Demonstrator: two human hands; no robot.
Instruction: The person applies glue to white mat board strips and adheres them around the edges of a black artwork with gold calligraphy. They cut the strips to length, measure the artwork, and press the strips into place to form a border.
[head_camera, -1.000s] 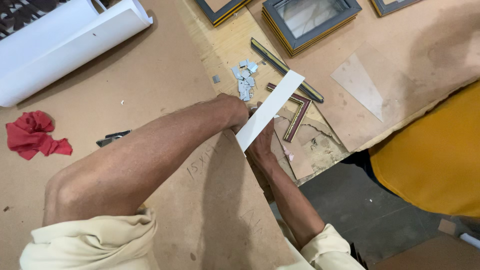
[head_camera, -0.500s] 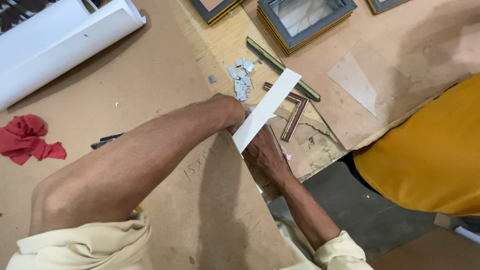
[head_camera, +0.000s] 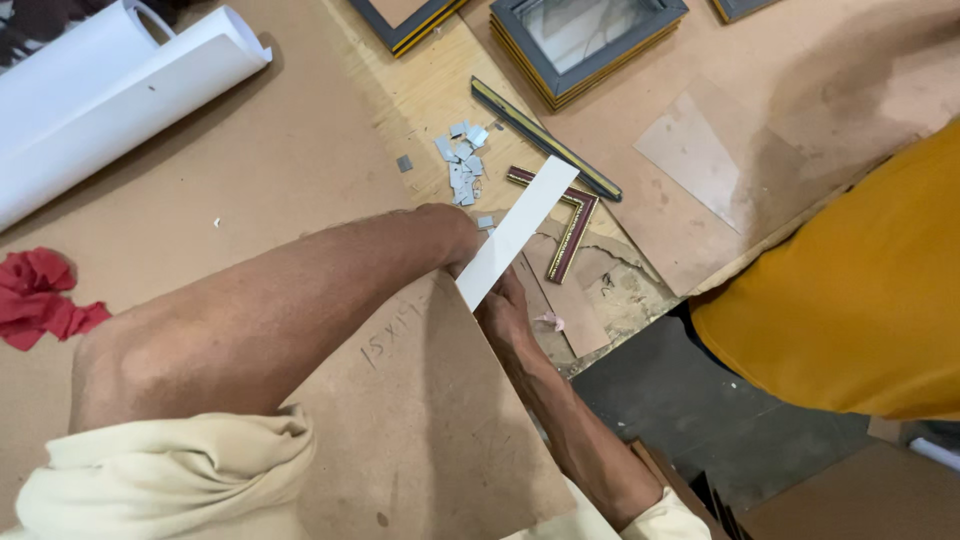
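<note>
My left hand (head_camera: 450, 235) and my right hand (head_camera: 508, 310) meet at the upper edge of a brown hardboard sheet (head_camera: 430, 420) that I hold tilted up in front of me. A long white strip (head_camera: 515, 232) runs along that edge between the two hands. The left fingers are hidden behind the strip and the board. My right hand grips the board's edge from below. Just beyond the strip lies an L-shaped corner of dark red and gold frame moulding (head_camera: 570, 215).
A pile of small grey metal tabs (head_camera: 462, 165) and a dark moulding stick (head_camera: 545, 138) lie on the wooden table. Finished frames (head_camera: 585, 35) sit at the far edge. White paper rolls (head_camera: 110, 95) and a red rag (head_camera: 40, 295) lie left. A person in yellow (head_camera: 850, 290) stands right.
The view has shifted slightly, with the rag and rolls sliding left. Both hands keep their hold on the board edge and the white strip, which sit a little lower in view.
</note>
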